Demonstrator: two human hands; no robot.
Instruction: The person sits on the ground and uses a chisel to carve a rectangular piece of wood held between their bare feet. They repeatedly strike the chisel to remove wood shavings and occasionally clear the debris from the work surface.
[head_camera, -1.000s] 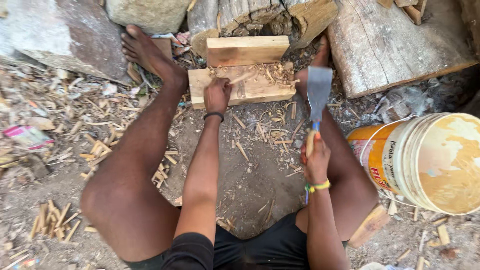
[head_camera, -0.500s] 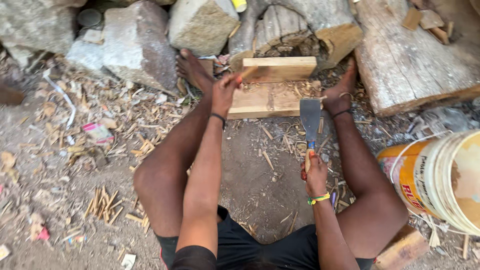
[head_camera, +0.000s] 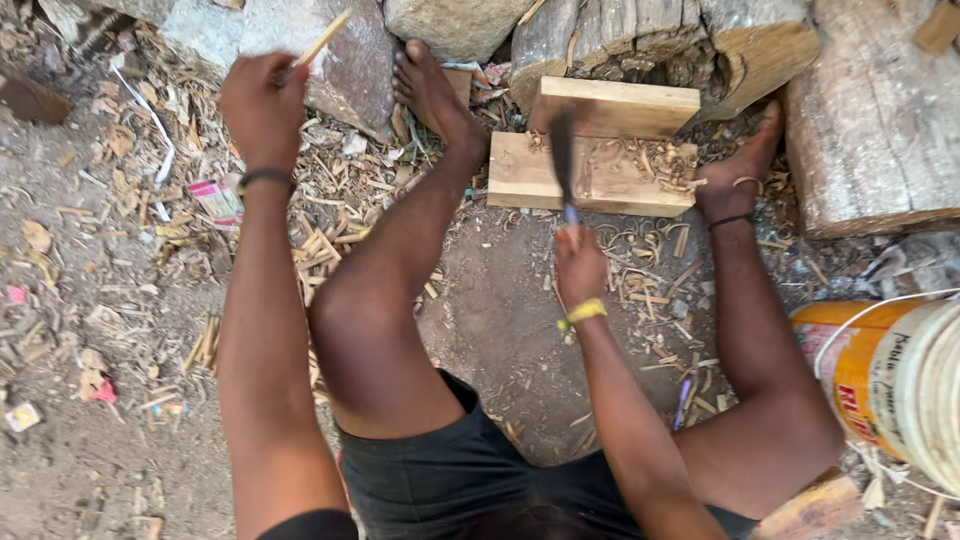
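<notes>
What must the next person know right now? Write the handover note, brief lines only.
Left hand: raised out to the left over the debris, closed on a thin wood stick.
Right hand: gripping the handle of a broad chopping blade, blurred, its head over the wooden block.
Block lies on the ground between both bare feet, shavings on top, a second board behind it.
Done: many splints and chips litter the ground by the left leg.
Left: judging by the pictures, the stick in hand is not on the block.
Bucket stands at the right.
</notes>
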